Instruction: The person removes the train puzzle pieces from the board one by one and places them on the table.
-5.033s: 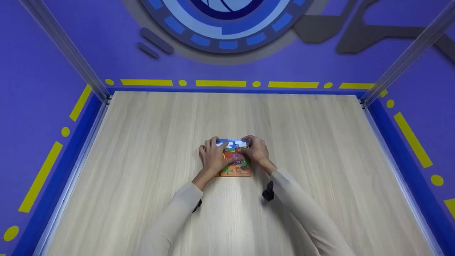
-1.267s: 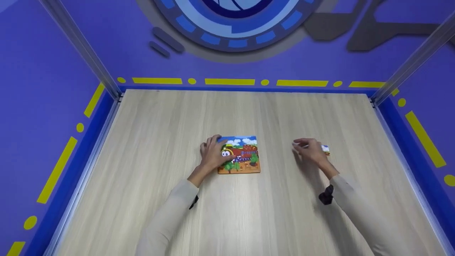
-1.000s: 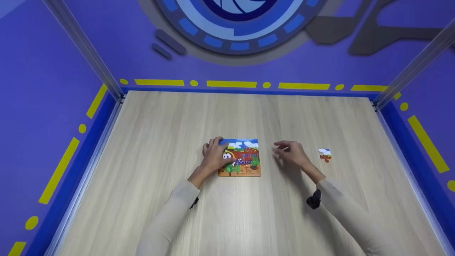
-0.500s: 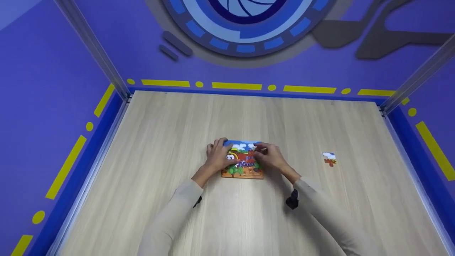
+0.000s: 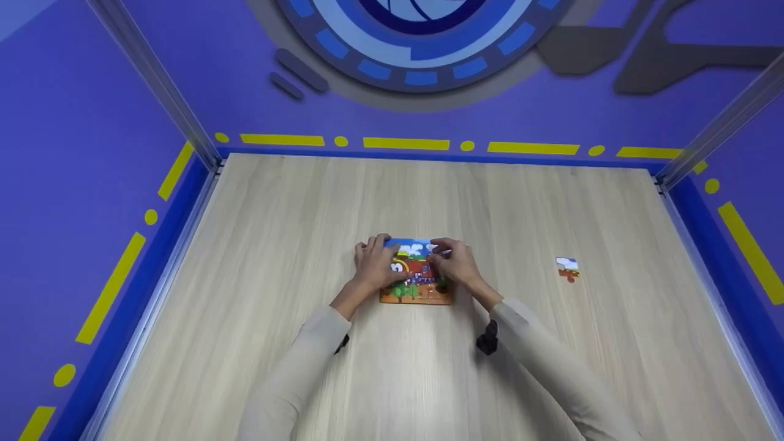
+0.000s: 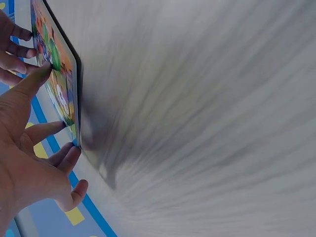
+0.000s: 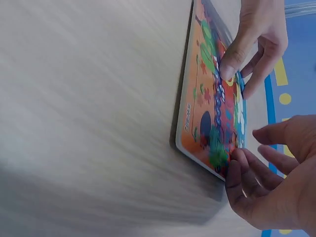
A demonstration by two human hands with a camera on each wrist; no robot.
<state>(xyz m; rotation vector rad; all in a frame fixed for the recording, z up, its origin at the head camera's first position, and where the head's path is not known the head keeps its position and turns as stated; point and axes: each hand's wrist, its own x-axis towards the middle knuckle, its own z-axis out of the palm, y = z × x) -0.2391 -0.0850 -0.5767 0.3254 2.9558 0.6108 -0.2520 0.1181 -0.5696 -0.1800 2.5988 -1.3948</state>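
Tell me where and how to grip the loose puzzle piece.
Likely best: pinch the loose piece by its left and right edges, coming from above: it lies flat on the table, apart from the puzzle, with a tab at its near end.

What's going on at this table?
A person has both bare hands on a flat, square, multicoloured cartoon jigsaw puzzle on a pale wood-grain table. The left hand rests at its left side, thumb on the picture. The right hand has its fingertips at the right edge; whether they hold a piece isn't clear. One small white-and-red jigsaw piece lies loose to the right, apart from the puzzle.
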